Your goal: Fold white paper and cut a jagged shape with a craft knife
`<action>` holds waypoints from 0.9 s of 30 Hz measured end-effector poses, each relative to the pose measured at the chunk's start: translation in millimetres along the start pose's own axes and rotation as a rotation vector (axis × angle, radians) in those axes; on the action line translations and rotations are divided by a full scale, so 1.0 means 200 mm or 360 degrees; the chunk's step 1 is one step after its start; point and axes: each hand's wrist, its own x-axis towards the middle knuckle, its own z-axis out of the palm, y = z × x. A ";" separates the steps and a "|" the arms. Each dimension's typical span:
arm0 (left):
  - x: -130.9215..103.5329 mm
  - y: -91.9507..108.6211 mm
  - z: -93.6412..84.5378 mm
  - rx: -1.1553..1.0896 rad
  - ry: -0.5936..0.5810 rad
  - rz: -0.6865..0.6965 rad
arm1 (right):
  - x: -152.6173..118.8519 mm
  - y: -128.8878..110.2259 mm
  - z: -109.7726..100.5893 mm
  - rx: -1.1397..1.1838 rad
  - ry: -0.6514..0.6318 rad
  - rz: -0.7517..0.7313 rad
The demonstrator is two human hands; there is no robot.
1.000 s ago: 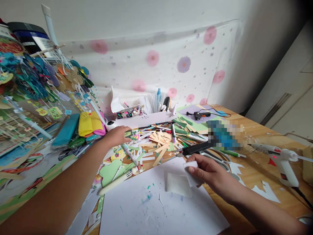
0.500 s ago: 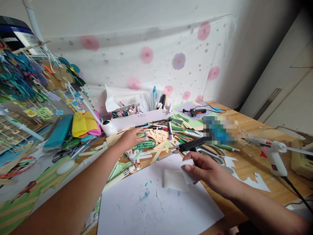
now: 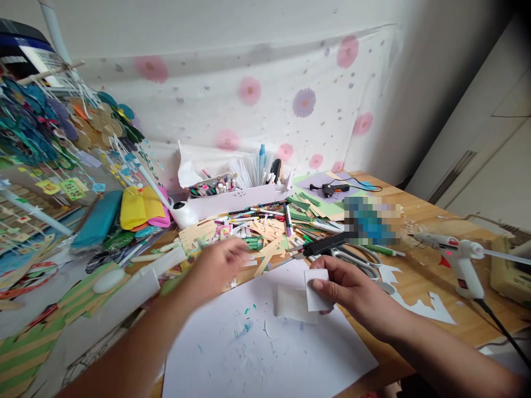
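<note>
My right hand (image 3: 342,284) pinches a small white card (image 3: 317,290) between thumb and fingers. Beneath that card, a pale translucent square (image 3: 292,305) lies on a large white sheet (image 3: 232,354) marked with green and blue specks. My left hand (image 3: 224,262), smeared by motion, hovers over the upper left edge of the sheet, beside paper strips (image 3: 271,243); whether its fingers hold anything is not visible.
Beyond the strips is a white box (image 3: 244,200) of markers. Scissors (image 3: 359,260) and a black tool (image 3: 329,243) lie right of centre. A white glue gun (image 3: 467,265) stands at right. Hanging crafts (image 3: 37,121) crowd the left.
My left hand has drawn back from the pile towards the sheet, uncovering a small pink item. The card in my right hand has turned flatter to view.
</note>
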 end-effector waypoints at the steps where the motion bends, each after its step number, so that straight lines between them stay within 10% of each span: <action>1: -0.06 0.05 0.09 -0.0163 -0.0200 0.0022 | 0.00 0.01 0.02 0.0013 -0.0023 -0.0008; 7: -0.22 0.10 0.41 -0.0808 -0.0584 -0.0054 | 0.03 0.04 0.13 -0.0111 -0.0034 0.0023; 27: -0.18 0.00 0.32 -0.1072 -0.0564 -0.0247 | 0.10 0.10 0.12 0.0443 0.0058 0.0119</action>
